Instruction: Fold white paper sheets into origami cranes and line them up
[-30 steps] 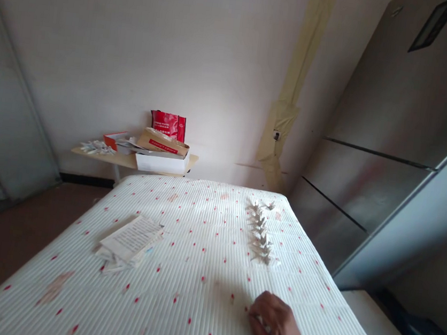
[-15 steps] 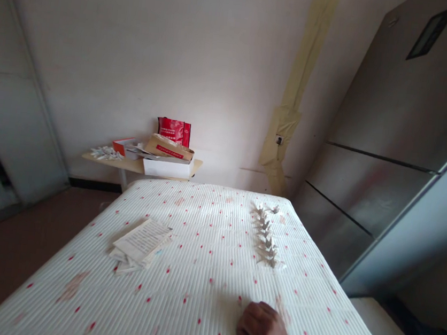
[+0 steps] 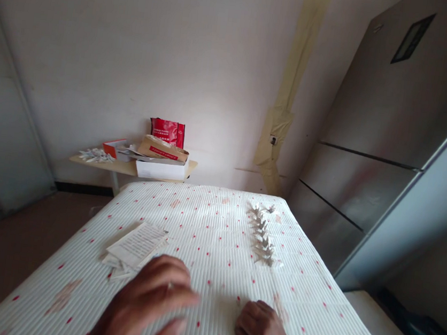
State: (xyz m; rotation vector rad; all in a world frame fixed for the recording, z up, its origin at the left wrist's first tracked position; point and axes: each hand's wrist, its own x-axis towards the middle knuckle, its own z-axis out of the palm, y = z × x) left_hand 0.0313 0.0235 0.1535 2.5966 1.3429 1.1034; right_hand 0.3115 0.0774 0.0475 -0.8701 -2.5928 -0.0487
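Observation:
My left hand (image 3: 147, 306) is raised over the near part of the white ribbed cloth (image 3: 213, 258), its fingers bent and apart, slightly blurred, with nothing seen between them. Just beyond its fingertips lies a loose stack of printed paper sheets (image 3: 137, 246). My right hand (image 3: 263, 330) rests on the cloth at the lower right, fingers curled under; what they hold, if anything, is hidden. Farther up on the right, several small folded paper figures (image 3: 264, 240) stand in a row, with one (image 3: 270, 209) beside the far end.
Behind the cloth-covered surface, a small side table (image 3: 124, 167) bears a white box (image 3: 161, 169), a red bag (image 3: 168, 131) and a pile of small white pieces (image 3: 95, 155). A grey refrigerator (image 3: 373, 131) stands at the right.
My left hand has come into view from below, near the paper stack. My right hand stays curled in nearly the same place. The view has shifted slightly.

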